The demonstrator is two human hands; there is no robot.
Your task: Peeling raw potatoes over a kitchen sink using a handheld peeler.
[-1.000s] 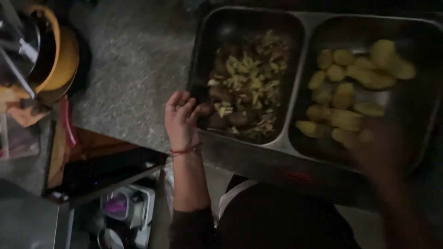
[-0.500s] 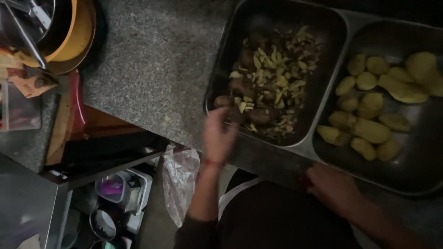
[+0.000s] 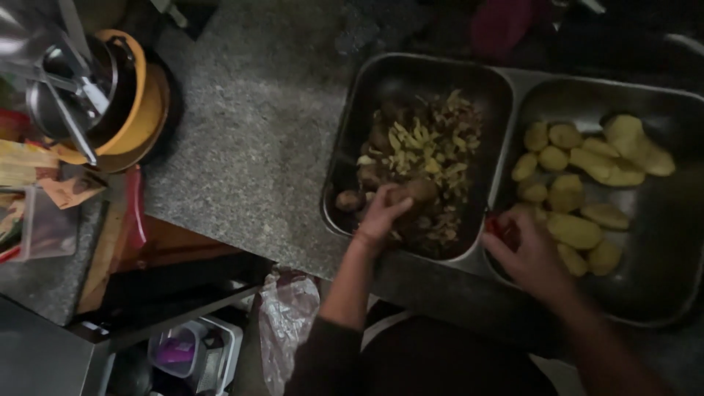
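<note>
My left hand point(image 3: 383, 213) reaches into the left steel tray point(image 3: 352, 110) and grips a brown unpeeled potato point(image 3: 416, 191) among peels point(image 3: 433, 143) and other unpeeled potatoes. My right hand point(image 3: 529, 253) rests over the near edge of the right steel tray point(image 3: 660, 293), with a small red-handled tool point(image 3: 496, 226) in its fingers. That tray holds several peeled yellow potatoes point(image 3: 587, 169).
A grey speckled countertop point(image 3: 249, 132) runs left of the trays. At far left a yellow bowl point(image 3: 143, 121) holds metal utensils point(image 3: 70, 95). A clear plastic box point(image 3: 44, 227) and paper packets sit below it. A plastic bag point(image 3: 286, 315) hangs under the counter edge.
My left hand moved right from the tray's near-left edge into the left tray and closed on a potato. My right hand came to the near edge of the right tray.
</note>
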